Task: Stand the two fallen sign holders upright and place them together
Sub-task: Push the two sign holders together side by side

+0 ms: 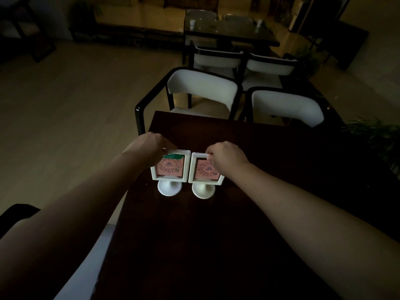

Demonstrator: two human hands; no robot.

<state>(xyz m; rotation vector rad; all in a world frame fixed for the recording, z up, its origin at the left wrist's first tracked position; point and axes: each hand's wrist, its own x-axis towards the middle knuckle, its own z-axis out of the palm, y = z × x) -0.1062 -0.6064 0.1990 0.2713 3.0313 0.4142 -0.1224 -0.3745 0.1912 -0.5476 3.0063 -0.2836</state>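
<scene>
Near the left edge of the dark wooden table (249, 191), we have the two white sign holders standing on their round bases, side by side. The left sign holder (171, 169) and the right sign holder (205, 173) both show pink QR-code cards toward us, and their frames are just beside each other, with a thin gap between them; we cannot tell whether they touch.

Our left hand (154, 146) pinches the top left corner of the left frame, and our right hand (225, 156) grips the top edge of the right frame, fingers curled over it. Both holders look upright or nearly so, so we judge the standing step done and the placing-together step almost finished.

Next, as we see it, comes a small check that each base sits flat, then a gentle letting go, one hand at a time, so that neither top-heavy frame tips.

Beyond the table's far edge two white-backed chairs (203, 89) face us, and another table with more chairs sits farther off in the dim room.
</scene>
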